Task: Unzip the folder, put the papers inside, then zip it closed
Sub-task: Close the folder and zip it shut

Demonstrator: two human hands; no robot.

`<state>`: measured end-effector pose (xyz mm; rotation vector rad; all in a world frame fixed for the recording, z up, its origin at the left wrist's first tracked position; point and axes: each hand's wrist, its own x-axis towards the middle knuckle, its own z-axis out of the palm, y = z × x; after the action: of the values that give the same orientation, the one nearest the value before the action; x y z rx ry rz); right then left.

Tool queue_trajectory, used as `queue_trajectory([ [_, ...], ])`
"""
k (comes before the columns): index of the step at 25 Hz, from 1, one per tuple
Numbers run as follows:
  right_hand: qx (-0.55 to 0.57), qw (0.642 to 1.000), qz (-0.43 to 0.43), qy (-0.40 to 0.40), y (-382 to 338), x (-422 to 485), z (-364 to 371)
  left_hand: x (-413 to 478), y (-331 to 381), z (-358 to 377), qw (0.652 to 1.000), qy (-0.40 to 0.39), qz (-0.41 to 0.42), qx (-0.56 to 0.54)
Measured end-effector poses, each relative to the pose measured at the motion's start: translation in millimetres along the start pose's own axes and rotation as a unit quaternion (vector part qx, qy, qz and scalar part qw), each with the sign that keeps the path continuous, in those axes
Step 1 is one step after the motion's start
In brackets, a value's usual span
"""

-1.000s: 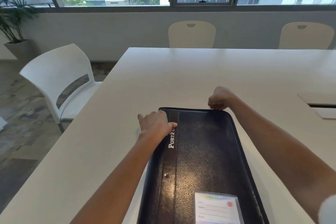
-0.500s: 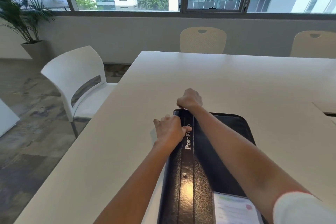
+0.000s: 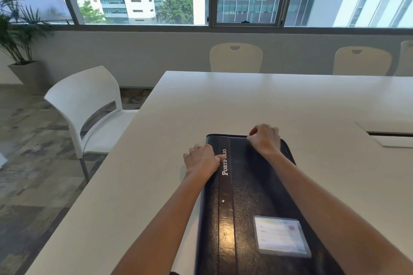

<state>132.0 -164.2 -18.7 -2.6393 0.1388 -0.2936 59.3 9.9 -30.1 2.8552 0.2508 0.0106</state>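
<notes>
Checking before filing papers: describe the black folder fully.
The black folder looks like grained leather, with a glossy spine strip lettered PORTFOLIO and a clear label pocket near the person. It lies flat, closed, on the white table. The left hand grips its left edge; the right hand is curled on its far edge.

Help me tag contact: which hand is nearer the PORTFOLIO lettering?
Left. The left hand has its thumb on the lettering; the right hand is curled at the far edge of the folder, apart from it.
</notes>
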Motion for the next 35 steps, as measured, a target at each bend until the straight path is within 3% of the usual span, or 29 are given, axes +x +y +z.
queue_trajectory([
  [4,-0.037,0.993,0.107,-0.028,68,-34,-35,-17,-4,-7,0.999,-0.036,-0.023,-0.026],
  [7,0.0,0.989,0.12,-0.082,104,-67,-51,-32,-7,-11,0.996,-0.063,-0.045,-0.039],
  [12,0.101,0.975,0.169,-0.106,120,-103,-61,-56,-18,-14,0.988,-0.099,-0.079,-0.09],
  [23,0.246,0.932,0.241,-0.114,108,-125,-73,-81,-28,-21,0.961,-0.084,-0.113,-0.238],
  [35,0.334,0.911,0.188,-0.149,1,-139,-24,-70,-140,-77,0.946,-0.049,-0.153,-0.28],
])
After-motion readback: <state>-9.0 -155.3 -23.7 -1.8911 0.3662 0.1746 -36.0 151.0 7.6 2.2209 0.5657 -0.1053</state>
